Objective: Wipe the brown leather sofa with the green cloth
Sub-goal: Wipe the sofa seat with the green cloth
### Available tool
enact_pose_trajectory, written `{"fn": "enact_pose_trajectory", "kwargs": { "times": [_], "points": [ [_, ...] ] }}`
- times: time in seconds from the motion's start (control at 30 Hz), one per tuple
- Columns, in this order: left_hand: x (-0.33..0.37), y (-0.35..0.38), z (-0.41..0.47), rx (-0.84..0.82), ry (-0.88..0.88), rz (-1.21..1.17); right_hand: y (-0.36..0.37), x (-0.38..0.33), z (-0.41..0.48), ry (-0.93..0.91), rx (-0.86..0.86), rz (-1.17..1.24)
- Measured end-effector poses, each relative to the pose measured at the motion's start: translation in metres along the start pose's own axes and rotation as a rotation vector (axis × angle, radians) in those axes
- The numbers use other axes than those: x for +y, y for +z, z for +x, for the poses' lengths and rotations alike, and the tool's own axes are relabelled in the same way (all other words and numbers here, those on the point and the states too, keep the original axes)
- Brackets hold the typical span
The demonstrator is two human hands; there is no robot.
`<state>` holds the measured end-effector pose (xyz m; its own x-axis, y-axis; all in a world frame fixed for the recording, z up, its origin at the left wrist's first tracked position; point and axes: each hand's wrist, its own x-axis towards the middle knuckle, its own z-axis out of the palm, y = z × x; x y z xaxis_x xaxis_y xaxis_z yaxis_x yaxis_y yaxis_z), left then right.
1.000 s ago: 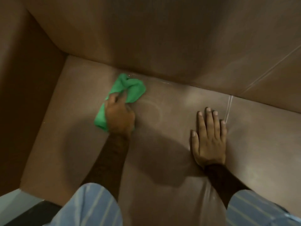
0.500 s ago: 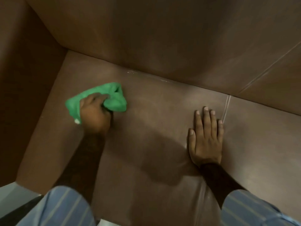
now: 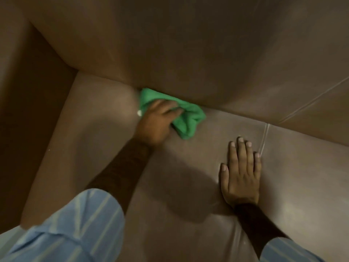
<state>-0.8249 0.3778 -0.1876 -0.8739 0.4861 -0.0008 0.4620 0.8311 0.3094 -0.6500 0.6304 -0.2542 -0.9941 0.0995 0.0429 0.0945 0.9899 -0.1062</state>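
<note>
The brown leather sofa fills the view; its seat cushion (image 3: pixel 105 140) lies below me and the backrest (image 3: pixel 188 44) rises behind. A bunched green cloth (image 3: pixel 188 118) is pressed on the seat right at the crease under the backrest. My left hand (image 3: pixel 156 121) grips the cloth, fingers curled over its top, and hides its near part. My right hand (image 3: pixel 240 173) lies flat on the seat to the right, fingers together and pointing toward the backrest, holding nothing.
The sofa's armrest (image 3: pixel 28 91) rises as a wall on the left. A pale seam (image 3: pixel 264 140) between seat cushions runs just right of my right hand. A strip of light floor (image 3: pixel 9 233) shows at the bottom left.
My left hand has swept the cloth from the left part of the seat back to the right and up into the crease under the backrest. My right hand has stayed planted.
</note>
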Motion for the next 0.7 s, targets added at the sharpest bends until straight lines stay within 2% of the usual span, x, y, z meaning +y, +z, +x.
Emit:
{"fn": "enact_pose_trajectory", "kwargs": {
  "times": [0.07, 0.13, 0.2, 0.27, 0.3, 0.37, 0.47, 0.57, 0.7],
  "points": [
    [-0.039, -0.010, -0.014, 0.090, -0.266, 0.021, 0.000, 0.001, -0.001, 0.010, -0.006, 0.013],
    [-0.047, -0.013, -0.015, 0.176, -0.528, 0.004, -0.001, 0.000, 0.000, 0.011, -0.009, 0.019],
    [-0.033, -0.008, -0.003, 0.244, -0.702, -0.066, -0.002, -0.001, 0.001, 0.009, -0.019, 0.019],
    [-0.017, -0.005, 0.005, 0.274, -0.777, -0.123, -0.003, 0.001, 0.001, 0.005, -0.029, 0.021],
    [-0.011, -0.003, 0.002, 0.250, -0.745, -0.112, -0.003, 0.001, 0.001, 0.004, -0.034, 0.025],
    [0.008, 0.000, -0.019, 0.149, -0.575, -0.067, -0.003, 0.001, 0.002, 0.005, -0.040, 0.028],
    [0.041, 0.009, -0.080, -0.008, -0.370, -0.064, -0.008, 0.000, 0.003, -0.003, -0.066, 0.021],
    [0.067, 0.011, -0.159, -0.184, -0.332, -0.071, -0.020, -0.003, 0.003, -0.018, -0.110, 0.011],
    [0.078, 0.001, -0.228, -0.275, -0.353, -0.150, -0.041, -0.026, -0.007, 0.047, -0.207, 0.056]
  ]
}}
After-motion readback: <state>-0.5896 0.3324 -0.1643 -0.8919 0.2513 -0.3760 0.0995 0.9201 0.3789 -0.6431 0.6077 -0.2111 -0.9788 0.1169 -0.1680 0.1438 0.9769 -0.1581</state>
